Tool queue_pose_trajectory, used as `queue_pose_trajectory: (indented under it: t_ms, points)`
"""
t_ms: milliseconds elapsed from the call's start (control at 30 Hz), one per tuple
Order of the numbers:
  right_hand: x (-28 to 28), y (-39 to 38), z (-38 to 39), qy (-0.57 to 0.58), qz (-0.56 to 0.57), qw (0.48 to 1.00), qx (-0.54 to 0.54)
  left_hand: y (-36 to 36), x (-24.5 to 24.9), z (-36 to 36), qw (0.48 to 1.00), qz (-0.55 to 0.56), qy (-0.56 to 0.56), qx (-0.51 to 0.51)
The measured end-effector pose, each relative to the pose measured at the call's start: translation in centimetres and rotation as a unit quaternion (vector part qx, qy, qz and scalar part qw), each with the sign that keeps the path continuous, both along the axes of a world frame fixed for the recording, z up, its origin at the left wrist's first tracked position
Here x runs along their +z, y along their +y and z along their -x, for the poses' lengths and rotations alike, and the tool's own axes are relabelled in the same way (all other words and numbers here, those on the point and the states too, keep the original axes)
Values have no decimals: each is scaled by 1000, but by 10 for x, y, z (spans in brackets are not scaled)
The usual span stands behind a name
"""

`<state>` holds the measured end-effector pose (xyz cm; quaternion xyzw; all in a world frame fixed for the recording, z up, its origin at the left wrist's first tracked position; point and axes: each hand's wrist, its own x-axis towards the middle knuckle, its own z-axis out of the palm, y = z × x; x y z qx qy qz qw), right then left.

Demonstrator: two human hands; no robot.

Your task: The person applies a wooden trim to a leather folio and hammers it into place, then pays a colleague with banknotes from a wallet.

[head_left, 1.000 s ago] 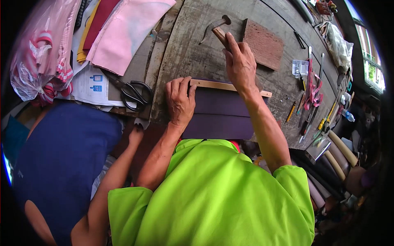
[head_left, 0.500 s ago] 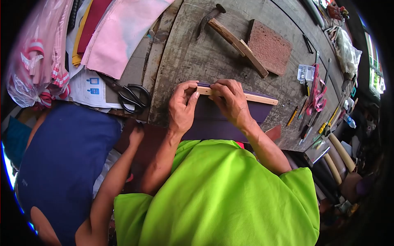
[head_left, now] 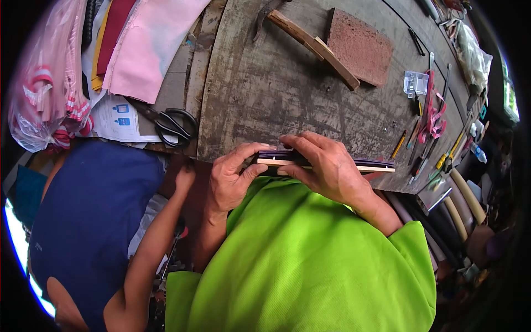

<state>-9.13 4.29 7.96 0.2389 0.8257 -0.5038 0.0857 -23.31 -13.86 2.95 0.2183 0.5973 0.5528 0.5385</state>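
Close to my chest, at the table's near edge, I hold a thin wooden strip (head_left: pixel 376 169) that lies along a folded piece of dark purple material (head_left: pixel 365 162). My left hand (head_left: pixel 231 172) pinches the left end of both between thumb and fingers. Around their middle, my right hand (head_left: pixel 326 166) is closed, thumb below on the strip and fingers over the far side. Small pale spots show on the strip's upper edge between the hands. Most of the purple material is hidden from this angle.
Farther up the worn table (head_left: pixel 265 94) lie a hammer (head_left: pixel 315 44) and a reddish block (head_left: pixel 359 47). Scissors (head_left: pixel 176 127) rest at left near pink fabric (head_left: pixel 155 44). Pens, pink ribbon (head_left: pixel 434 119) and a clear box (head_left: pixel 415 83) are at right. Another person's arm (head_left: pixel 157 238) is on my left.
Both hands have brought the strip and purple material nearer my chest and tilted them, so the purple face no longer shows. The right hand has moved onto the strip with its thumb below.
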Motion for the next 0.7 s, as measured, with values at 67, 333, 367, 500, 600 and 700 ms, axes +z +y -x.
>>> queue_pose_trajectory:
  t_ms: [67, 333, 367, 500, 600, 700]
  points:
    - [3, -3, -3, 13, 37, 999, 21, -7, 6, 4, 998, -37, 20, -41]
    - [19, -27, -14, 51, 6, 998, -35, -17, 3, 2, 989, -91, -116, -20]
    - [19, -29, -15, 65, 3, 997, -39, -16, 5, 2, 984, -94, -147, -22]
    - [23, -34, -20, 92, -7, 995, -38, -15, 3, 7, 970, -130, -196, -60]
    - [24, -34, -23, 83, -12, 996, -28, -15, 3, 7, 973, -132, -181, -61]
    - [22, -36, -25, 81, -23, 996, -31, -16, 3, 4, 976, -126, -172, -41]
